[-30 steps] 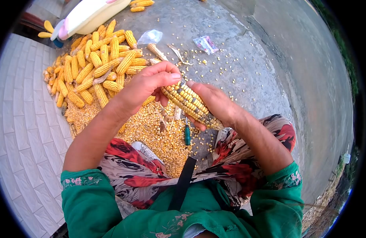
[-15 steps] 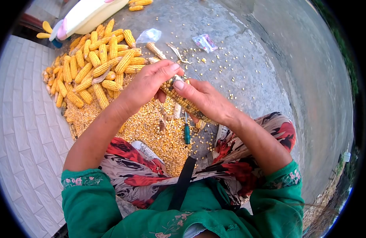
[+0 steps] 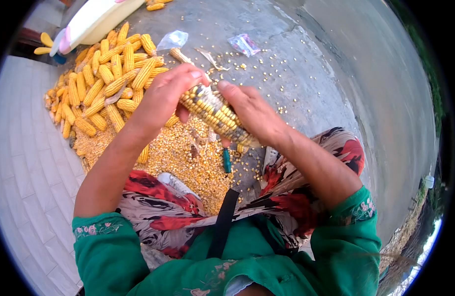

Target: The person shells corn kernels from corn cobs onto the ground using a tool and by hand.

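Note:
Both hands grip one corn cob (image 3: 215,112), tilted from upper left to lower right. Yellow and dark kernels cover it, with a pale bare patch near its upper end. My left hand (image 3: 170,93) is closed around the upper left end. My right hand (image 3: 252,111) wraps the other side, its thumb near the bare patch. Loose kernels (image 3: 173,158) lie heaped on the ground below. A screwdriver with a green handle (image 3: 227,161) rests beside them, its upper part hidden by the hand and cob.
A pile of unshelled corn cobs (image 3: 96,84) lies at the left. Behind it stands a pale tub (image 3: 96,22). Clear plastic bags (image 3: 172,40), a colourful wrapper (image 3: 244,45) and scattered kernels are on the concrete. White tiles (image 3: 35,163) cover the left side.
The cob has turned in my hands, showing more of its kernels and a bare patch. My right thumb has drawn back from the cob's tip. The view has shifted slightly.

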Demonstrator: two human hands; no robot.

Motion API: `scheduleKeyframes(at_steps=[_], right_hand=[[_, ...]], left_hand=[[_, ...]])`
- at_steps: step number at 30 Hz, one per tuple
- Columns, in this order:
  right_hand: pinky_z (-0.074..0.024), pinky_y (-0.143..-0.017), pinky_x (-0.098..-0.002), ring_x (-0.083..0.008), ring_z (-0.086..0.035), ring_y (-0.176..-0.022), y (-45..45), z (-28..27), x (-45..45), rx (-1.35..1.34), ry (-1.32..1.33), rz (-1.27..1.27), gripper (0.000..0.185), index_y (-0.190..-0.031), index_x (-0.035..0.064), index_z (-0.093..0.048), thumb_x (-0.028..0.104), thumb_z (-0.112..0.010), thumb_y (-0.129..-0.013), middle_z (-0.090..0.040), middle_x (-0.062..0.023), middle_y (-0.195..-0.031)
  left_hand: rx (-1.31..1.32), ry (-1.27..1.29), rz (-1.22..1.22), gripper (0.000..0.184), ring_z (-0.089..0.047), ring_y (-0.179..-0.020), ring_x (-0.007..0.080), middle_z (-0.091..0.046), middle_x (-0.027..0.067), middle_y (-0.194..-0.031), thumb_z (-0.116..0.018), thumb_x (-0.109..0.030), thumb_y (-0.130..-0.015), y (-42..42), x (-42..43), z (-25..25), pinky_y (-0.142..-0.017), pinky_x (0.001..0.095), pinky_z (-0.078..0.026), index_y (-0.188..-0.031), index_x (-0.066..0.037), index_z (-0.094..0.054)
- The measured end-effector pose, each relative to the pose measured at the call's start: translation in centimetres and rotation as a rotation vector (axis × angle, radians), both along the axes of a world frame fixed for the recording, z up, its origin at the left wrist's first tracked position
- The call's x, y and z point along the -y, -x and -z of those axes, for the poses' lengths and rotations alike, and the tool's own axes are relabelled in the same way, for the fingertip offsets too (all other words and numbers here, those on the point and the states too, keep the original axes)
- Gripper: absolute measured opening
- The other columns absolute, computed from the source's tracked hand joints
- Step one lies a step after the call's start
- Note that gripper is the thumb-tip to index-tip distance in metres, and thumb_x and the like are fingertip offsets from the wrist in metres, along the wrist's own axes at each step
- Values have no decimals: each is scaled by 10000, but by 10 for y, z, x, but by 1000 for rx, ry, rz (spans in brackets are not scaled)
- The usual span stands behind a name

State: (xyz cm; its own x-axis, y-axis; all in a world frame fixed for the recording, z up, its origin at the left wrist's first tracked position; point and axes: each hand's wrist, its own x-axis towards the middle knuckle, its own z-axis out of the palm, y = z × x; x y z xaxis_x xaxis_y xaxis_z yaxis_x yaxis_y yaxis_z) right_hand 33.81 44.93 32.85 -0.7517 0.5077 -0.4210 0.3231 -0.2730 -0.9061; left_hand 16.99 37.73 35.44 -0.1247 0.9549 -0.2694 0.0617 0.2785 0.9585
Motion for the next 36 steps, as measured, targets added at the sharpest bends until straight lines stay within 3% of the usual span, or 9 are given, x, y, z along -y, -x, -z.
scheduleKeyframes(at_steps=[5, 12, 18, 22, 25, 28, 31, 34, 36], right_hand=[[-469, -470, -256, -156, -586, -510, 2, -13, 1, -107, 199, 11, 564, -925, -26, -574, 494, -356, -931, -590, -91, -665], [-432, -521, -269, -140, -527, -611, -1, -14, 1, 49, -105, -129, 691, -995, -79, -583, 579, -411, -874, -533, -70, -677], [-358, -444, -259, -112, -484, -498, -4, -4, -3, 13, 135, -58, 594, -825, -11, -584, 518, -331, -917, -520, -33, -595], [-384, -465, -270, -129, -488, -480, 0, -8, 1, 35, 55, -66, 594, -792, 0, -558, 532, -323, -917, -531, -44, -603], [-420, -534, -269, -123, -518, -566, 3, -14, 2, -23, 170, -89, 563, -880, -7, -565, 527, -392, -907, -548, -51, -679], [-442, -648, -250, -107, -525, -774, 3, -11, -2, 60, -210, -222, 531, -1095, -19, -526, 467, -528, -880, -553, -54, -860], [-444, -627, -274, -121, -533, -713, 4, -3, -3, -44, -167, -56, 494, -1052, -19, -555, 441, -548, -875, -574, -45, -809], [-427, -749, -258, -105, -530, -838, 8, -7, -6, -243, 17, 128, 445, -1080, -1, -554, 396, -564, -881, -587, -45, -905], [-385, -874, -260, -101, -512, -963, 8, -7, -11, -422, 122, 202, 427, -1137, 22, -542, 360, -583, -878, -589, -48, -1028]], left_hand=[[-25, 11, -15, 263, -485, -587, 38, -542, -14, -741, -428, -285, -901, 10, 0, -3, -427, 177, -373, -882, -67, -572], [-45, -18, -69, 268, -448, -514, 44, -520, -15, -697, -418, -292, -905, 17, -1, 0, -410, 180, -342, -857, -70, -561], [-60, -49, -12, 259, -442, -519, 38, -505, -20, -690, -405, -271, -912, 16, -1, -2, -402, 177, -330, -851, -71, -556], [-72, -5, -33, 253, -443, -530, 35, -501, -20, -692, -411, -266, -912, 17, -1, -1, -399, 178, -327, -843, -70, -555], [-102, 13, -36, 260, -441, -530, 35, -503, -19, -704, -422, -279, -909, 22, -3, 2, -404, 179, -332, -857, -65, -560], [-144, -27, -45, 278, -448, -527, 42, -545, -3, -756, -426, -296, -911, 21, -4, 2, -408, 177, -336, -923, -57, -567], [-77, 41, -57, 319, -492, -558, 55, -582, 26, -862, -434, -309, -910, 21, -5, -5, -457, 183, -382, -1081, -55, -524], [59, 33, -75, 732, -590, -752, 139, -547, 126, -1013, -641, -446, -765, 33, -7, -3, -684, 253, -477, -1284, -10, -365], [15, -5, 41, 744, -591, -809, 151, -545, 130, -1031, -680, -402, -743, 24, -1, 3, -723, 271, -483, -1287, -5, -363]])
